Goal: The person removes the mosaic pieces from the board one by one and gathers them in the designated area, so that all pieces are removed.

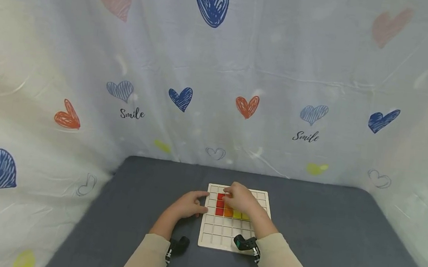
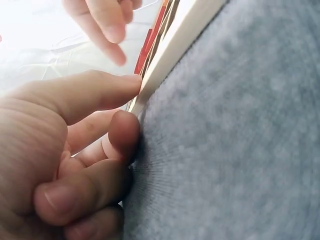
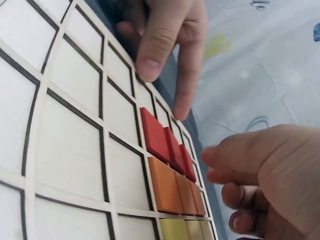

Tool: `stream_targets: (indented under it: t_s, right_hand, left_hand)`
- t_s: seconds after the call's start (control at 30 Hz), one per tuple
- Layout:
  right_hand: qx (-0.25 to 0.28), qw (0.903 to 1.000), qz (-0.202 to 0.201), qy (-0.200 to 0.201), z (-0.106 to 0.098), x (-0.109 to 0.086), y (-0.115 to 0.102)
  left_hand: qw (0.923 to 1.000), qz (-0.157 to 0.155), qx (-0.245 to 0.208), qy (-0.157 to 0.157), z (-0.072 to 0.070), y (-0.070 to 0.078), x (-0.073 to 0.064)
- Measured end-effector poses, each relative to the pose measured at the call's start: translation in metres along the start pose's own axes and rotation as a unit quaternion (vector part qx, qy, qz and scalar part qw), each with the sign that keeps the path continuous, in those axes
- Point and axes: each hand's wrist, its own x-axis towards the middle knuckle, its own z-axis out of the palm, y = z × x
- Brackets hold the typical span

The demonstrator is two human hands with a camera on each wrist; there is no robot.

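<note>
A pale wooden grid board (image 1: 211, 238) lies flat on the table with its squares divided by thin ridges. My left hand (image 1: 188, 204) rests at its left side, thumb and index fingertips spread along the rim; its other fingers bend beneath in the left wrist view. Over the board's upper half is my right hand (image 1: 242, 200), with thumb and index finger pointing toward the red tiles (image 3: 156, 136). Nothing shows between those fingertips in the right wrist view. Beside the red row sit orange tiles (image 3: 164, 187), then yellow tiles (image 3: 172, 230), partly covered by the right hand in the head view.
Dark grey cloth covers the table (image 1: 317, 229) around the board. Behind and at both sides hangs a white curtain (image 1: 220, 65) printed with hearts. Black wrist cameras sit below each hand, the right one (image 1: 245, 243) overlapping the board's lower edge in the head view.
</note>
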Motion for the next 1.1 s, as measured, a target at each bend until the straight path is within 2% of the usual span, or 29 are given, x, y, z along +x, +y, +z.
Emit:
stream_targets:
  t_s: [0.13, 0.43, 0.7, 0.9, 1.1]
  right_hand:
    - [-0.005, 0.9996, 0.028, -0.002, 0.005, 0.003, -0.002]
    - [-0.022, 0.9996, 0.000, 0.019, 0.010, 0.004, -0.004]
    - [-0.019, 0.9995, 0.015, 0.019, 0.013, 0.003, -0.005]
    - [-0.044, 0.9988, 0.001, 0.022, 0.013, 0.004, -0.005]
    - [-0.098, 0.9947, -0.026, 0.015, 0.014, 0.005, -0.005]
  left_hand:
    - [0.9999, -0.011, 0.002, 0.004, 0.001, 0.001, 0.001]
    - [0.9988, -0.033, -0.037, -0.008, -0.001, -0.001, 0.000]
    - [0.9983, -0.040, -0.040, -0.013, -0.001, 0.000, 0.001]
    - [0.9984, -0.043, -0.034, -0.012, 0.000, 0.000, 0.002]
    - [0.9985, -0.044, -0.030, -0.009, 0.000, -0.001, 0.002]
